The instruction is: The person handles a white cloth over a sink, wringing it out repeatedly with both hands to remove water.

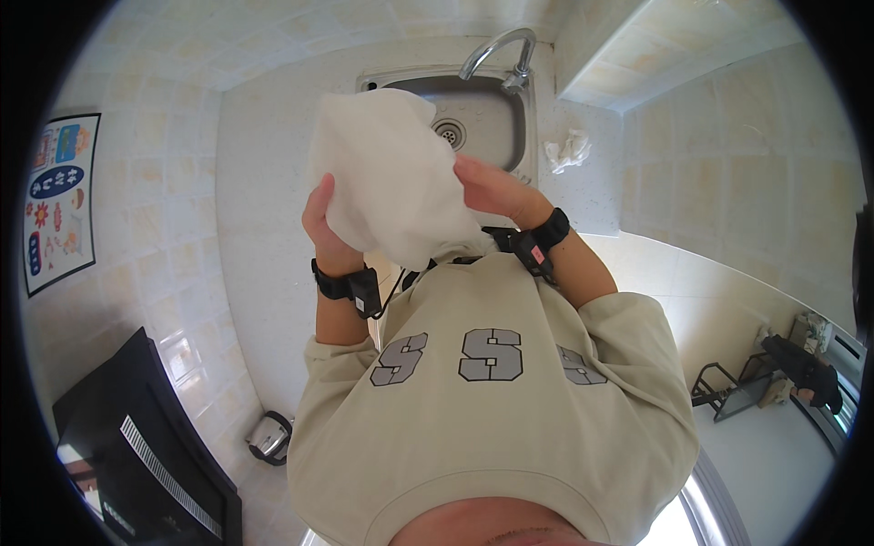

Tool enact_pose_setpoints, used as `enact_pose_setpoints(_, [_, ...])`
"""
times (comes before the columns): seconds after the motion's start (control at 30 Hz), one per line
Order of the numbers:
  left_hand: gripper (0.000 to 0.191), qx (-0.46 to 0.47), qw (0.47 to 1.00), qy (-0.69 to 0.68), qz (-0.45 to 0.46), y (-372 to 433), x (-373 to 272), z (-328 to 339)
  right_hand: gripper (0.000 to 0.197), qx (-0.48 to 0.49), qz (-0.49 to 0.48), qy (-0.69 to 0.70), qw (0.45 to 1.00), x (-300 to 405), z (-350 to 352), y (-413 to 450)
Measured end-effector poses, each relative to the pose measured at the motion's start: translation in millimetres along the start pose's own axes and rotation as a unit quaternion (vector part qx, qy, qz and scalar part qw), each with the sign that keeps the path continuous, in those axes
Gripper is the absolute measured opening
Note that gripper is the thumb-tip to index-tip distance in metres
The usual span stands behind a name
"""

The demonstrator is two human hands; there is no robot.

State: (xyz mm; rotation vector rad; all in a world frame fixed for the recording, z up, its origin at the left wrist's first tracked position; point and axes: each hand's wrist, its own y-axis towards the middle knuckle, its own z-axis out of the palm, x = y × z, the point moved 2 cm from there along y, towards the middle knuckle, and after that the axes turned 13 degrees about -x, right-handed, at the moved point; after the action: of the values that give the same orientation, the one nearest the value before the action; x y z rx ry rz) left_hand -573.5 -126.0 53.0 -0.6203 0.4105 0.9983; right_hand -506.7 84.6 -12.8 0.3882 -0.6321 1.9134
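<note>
A soft white thing (389,170), a cloth or a thin bag (I cannot tell which), is spread between my hands over the counter and the left part of the sink. My left hand (326,228) grips its lower left edge, thumb up and the other fingers hidden beneath it. On the opposite side my right hand (495,188) holds the right edge, with some of its fingers behind the material. The lower end hangs in folds against my shirt. Past it lies the stainless-steel sink (515,130) with its drain (449,134) in sight.
A chrome faucet (502,51) arches over the sink. Crumpled white tissue or plastic (569,150) lies on the counter (266,170) to the right. A black range hood (147,443) and a metal kettle (270,437) are at lower left. Another person (802,365) is far right, near a chair.
</note>
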Motion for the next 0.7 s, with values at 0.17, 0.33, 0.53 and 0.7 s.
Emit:
enact_pose_setpoints(0.17, [0.046, 0.002, 1.000, 0.005, -0.025, 10.0, -25.5, -10.5, 0.034, -0.160, -0.226, 0.035, 0.960, 35.9, -21.4, -1.5])
enact_pose_setpoints(0.33, [0.037, -0.119, 0.986, 0.118, 0.018, 3.3, -41.9, 3.8, 0.021, -0.182, -0.239, -0.134, 0.944, 89.5, -22.7, -32.4])
enact_pose_setpoints(0.53, [0.032, -0.127, 0.966, 0.226, 0.014, 18.8, -39.9, -10.4, 0.029, -0.229, -0.072, -0.432, 0.869, 81.2, -14.1, -33.1])
enact_pose_setpoints(0.7, [0.035, -0.057, 0.948, 0.303, -0.079, 35.8, -62.1, 3.6, 0.047, -0.204, -0.238, -0.271, 0.910, 104.3, 2.5, -42.6])
